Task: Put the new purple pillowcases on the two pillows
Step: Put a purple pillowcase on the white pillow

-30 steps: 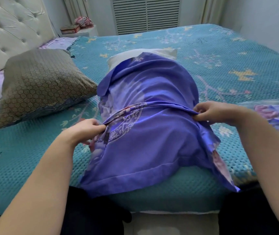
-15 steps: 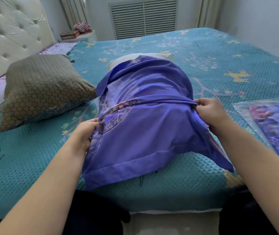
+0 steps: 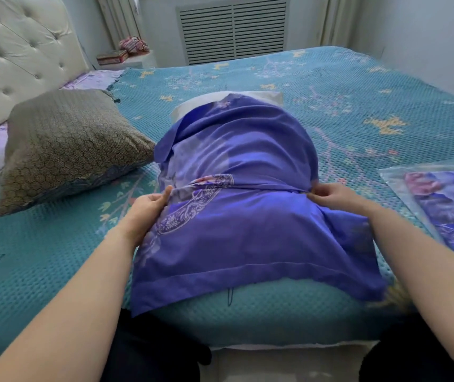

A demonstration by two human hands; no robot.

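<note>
A purple pillowcase (image 3: pixel 248 230) covers most of a white pillow (image 3: pixel 261 95) lying in the middle of the bed; only the pillow's far end sticks out. A bunched fold runs across the case between my hands. My left hand (image 3: pixel 146 209) pinches the fold at the case's left side. My right hand (image 3: pixel 330 194) pinches it at the right side. A second pillow (image 3: pixel 63 144) in a brown honeycomb cover lies at the left near the headboard. Another purple pillowcase in a clear plastic bag (image 3: pixel 446 210) lies at the right.
The bed wears a teal knitted bedspread (image 3: pixel 372 111). A tufted cream headboard (image 3: pixel 13 56) stands at the left. A nightstand with a box (image 3: pixel 111 57) is in the far corner beside a louvred radiator cover (image 3: pixel 232 30). My dark-clothed legs touch the bed's near edge.
The view has tilted slightly. Both hands keep their hold on the bunched fold, and the case has slid a little further up the pillow, so less white shows.
</note>
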